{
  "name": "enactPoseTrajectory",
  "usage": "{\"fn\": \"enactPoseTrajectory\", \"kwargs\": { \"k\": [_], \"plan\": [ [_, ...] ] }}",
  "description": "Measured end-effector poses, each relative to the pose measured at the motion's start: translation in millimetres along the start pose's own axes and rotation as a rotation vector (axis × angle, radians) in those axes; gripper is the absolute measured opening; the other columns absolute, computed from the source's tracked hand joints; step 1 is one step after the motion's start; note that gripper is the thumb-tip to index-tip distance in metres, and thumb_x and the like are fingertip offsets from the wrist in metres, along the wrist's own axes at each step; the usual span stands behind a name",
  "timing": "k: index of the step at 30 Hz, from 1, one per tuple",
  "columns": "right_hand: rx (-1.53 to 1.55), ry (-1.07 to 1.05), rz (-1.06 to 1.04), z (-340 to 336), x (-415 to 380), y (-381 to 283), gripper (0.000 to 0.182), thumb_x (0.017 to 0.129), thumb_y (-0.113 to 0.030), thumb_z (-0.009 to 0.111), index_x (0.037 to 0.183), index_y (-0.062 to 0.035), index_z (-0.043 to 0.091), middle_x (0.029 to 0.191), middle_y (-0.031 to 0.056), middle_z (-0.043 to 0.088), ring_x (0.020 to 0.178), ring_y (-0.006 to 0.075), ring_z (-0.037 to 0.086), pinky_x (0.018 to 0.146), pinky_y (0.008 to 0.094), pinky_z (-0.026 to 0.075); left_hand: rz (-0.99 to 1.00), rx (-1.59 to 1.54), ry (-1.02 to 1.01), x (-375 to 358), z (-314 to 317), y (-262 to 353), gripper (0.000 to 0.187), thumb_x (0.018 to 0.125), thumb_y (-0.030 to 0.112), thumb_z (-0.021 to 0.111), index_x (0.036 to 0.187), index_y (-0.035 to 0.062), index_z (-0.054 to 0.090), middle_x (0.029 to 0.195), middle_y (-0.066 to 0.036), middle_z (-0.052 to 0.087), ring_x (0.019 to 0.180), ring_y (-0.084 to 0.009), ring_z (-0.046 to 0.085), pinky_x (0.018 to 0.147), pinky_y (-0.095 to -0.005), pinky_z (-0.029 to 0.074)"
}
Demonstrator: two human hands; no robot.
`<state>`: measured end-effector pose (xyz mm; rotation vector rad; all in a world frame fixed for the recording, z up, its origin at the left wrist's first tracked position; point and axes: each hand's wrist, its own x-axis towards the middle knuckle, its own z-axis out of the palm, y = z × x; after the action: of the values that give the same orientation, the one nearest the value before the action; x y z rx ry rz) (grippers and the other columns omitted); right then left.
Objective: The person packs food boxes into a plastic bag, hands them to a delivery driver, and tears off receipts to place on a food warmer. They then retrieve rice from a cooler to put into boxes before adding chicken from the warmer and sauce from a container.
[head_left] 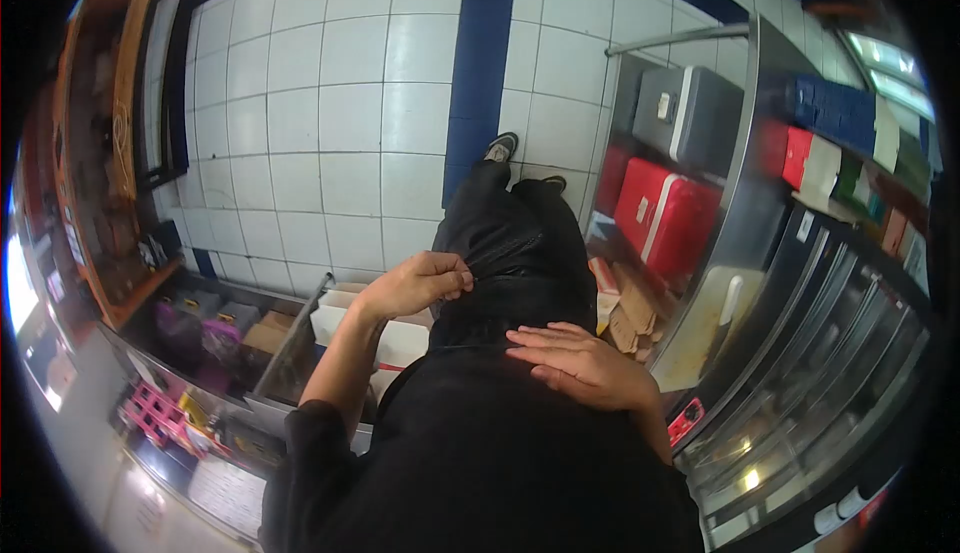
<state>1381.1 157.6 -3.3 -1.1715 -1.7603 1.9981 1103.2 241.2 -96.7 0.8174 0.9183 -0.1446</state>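
Note:
Black clothing (480, 433) covers the person's body, and dark trousers (510, 228) reach down to the shoes (502, 146). At the left side of the waist is my left hand (425, 283), its fingers closed in a pinch beside the dark cloth; what they hold, if anything, is too small to make out. My right hand (575, 361) lies flat on the front of the black clothing, fingers stretched out, holding nothing.
On the right, a metal shelf (735, 103) bears a grey case (685, 113) and a red case (665, 215). A rack with trays (820, 363) stands beyond it. At left are a wooden-framed cabinet (95, 153) and a pink basket (160, 415). White floor tiles (290, 123) lie ahead.

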Motion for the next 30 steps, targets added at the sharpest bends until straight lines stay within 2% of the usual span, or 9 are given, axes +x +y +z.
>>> {"fn": "enactPoseTrajectory", "kwargs": {
  "k": [3, 5, 7, 9, 13, 17, 26, 28, 30],
  "plan": [
    [0.095, 0.083, -0.017, 6.5, -0.4, 7.5, 0.034, 0.099, -0.028, 0.056, 0.126, -0.0087, 0.063, 0.134, 0.0128, 0.060, 0.124, 0.0277, 0.056, 0.107, 0.0424, 0.038, 0.001, 0.056, 0.008, 4.8, 3.6, 12.9, 0.020, 0.096, 0.015, 0.054, 0.095, -0.0021, 0.066, 0.085, -0.002, 0.065, 0.077, -0.0098, 0.057, 0.071, -0.0252, 0.047],
    [0.166, 0.340, 0.037, 13.3, 2.7, 13.9, 0.022, 0.089, -0.020, 0.069, 0.106, -0.0068, 0.069, 0.107, 0.0103, 0.069, 0.101, 0.0285, 0.065, 0.087, 0.0372, 0.050, -0.011, 0.114, 0.014, 5.7, 7.3, 20.2, 0.020, 0.096, 0.014, 0.054, 0.094, -0.0020, 0.065, 0.085, -0.002, 0.064, 0.077, -0.0096, 0.057, 0.070, -0.0251, 0.047],
    [0.002, 0.589, 0.241, 17.0, 4.7, 19.7, 0.021, 0.085, -0.021, 0.073, 0.099, -0.0066, 0.068, 0.096, 0.0090, 0.067, 0.089, 0.0283, 0.063, 0.079, 0.0379, 0.050, -0.014, 0.144, -0.003, 11.1, 8.3, 31.3, 0.020, 0.096, 0.014, 0.053, 0.094, -0.0018, 0.065, 0.084, -0.001, 0.064, 0.076, -0.0094, 0.057, 0.070, -0.0250, 0.046],
    [-0.160, 0.837, 0.234, 16.0, 12.1, 33.0, 0.024, 0.083, -0.025, 0.075, 0.096, -0.0065, 0.068, 0.092, 0.0090, 0.065, 0.085, 0.0285, 0.061, 0.076, 0.0390, 0.049, -0.033, 0.178, -0.032, 16.4, 9.9, 42.0, 0.020, 0.097, 0.014, 0.053, 0.095, -0.0017, 0.065, 0.084, -0.001, 0.064, 0.076, -0.0092, 0.056, 0.070, -0.0248, 0.046],
    [-0.026, 0.749, 0.292, 14.3, 14.1, 57.5, 0.027, 0.083, -0.030, 0.075, 0.090, -0.0047, 0.068, 0.090, 0.0084, 0.063, 0.091, 0.0280, 0.061, 0.078, 0.0385, 0.049, -0.025, 0.254, -0.080, 32.8, 10.9, 51.7, 0.023, 0.098, 0.018, 0.055, 0.093, -0.0014, 0.066, 0.082, -0.001, 0.064, 0.076, -0.0090, 0.056, 0.070, -0.0247, 0.046],
    [0.238, 0.754, 0.336, 11.2, 17.9, 73.8, 0.025, 0.085, -0.028, 0.075, 0.084, -0.0038, 0.067, 0.083, 0.0081, 0.063, 0.083, 0.0261, 0.059, 0.073, 0.0377, 0.047, 0.047, 0.272, -0.120, 51.8, 15.7, 62.7, 0.027, 0.099, 0.023, 0.056, 0.090, -0.0012, 0.066, 0.081, -0.001, 0.064, 0.076, -0.0091, 0.056, 0.069, -0.0249, 0.046],
    [0.204, 0.833, 0.308, 13.9, 26.0, 86.9, 0.019, 0.086, -0.019, 0.073, 0.085, -0.0019, 0.066, 0.078, 0.0092, 0.062, 0.073, 0.0220, 0.058, 0.068, 0.0326, 0.046, 0.012, 0.419, -0.203, 78.3, 22.2, 71.5, 0.043, 0.102, 0.037, 0.052, 0.086, 0.0001, 0.066, 0.078, -0.002, 0.064, 0.075, -0.0104, 0.057, 0.070, -0.0266, 0.047],
    [0.156, 0.843, 0.283, 11.0, 24.1, 88.3, 0.018, 0.086, -0.019, 0.073, 0.087, -0.0022, 0.068, 0.078, 0.0084, 0.062, 0.073, 0.0203, 0.059, 0.068, 0.0314, 0.046, 0.143, 0.378, 0.065, 83.0, 19.3, 61.4, 0.049, 0.102, 0.043, 0.050, 0.089, -0.0008, 0.067, 0.078, -0.006, 0.065, 0.078, -0.0135, 0.059, 0.072, -0.0293, 0.048],
    [0.304, 0.859, 0.321, 5.6, 17.3, 92.5, 0.019, 0.089, -0.022, 0.071, 0.093, -0.0031, 0.069, 0.078, 0.0033, 0.062, 0.074, 0.0137, 0.057, 0.068, 0.0277, 0.045, 0.145, 0.477, 0.158, 85.6, 18.4, 65.9, 0.050, 0.101, 0.045, 0.050, 0.092, -0.0007, 0.067, 0.080, -0.009, 0.066, 0.080, -0.0169, 0.061, 0.074, -0.0315, 0.049]
  ]
}}
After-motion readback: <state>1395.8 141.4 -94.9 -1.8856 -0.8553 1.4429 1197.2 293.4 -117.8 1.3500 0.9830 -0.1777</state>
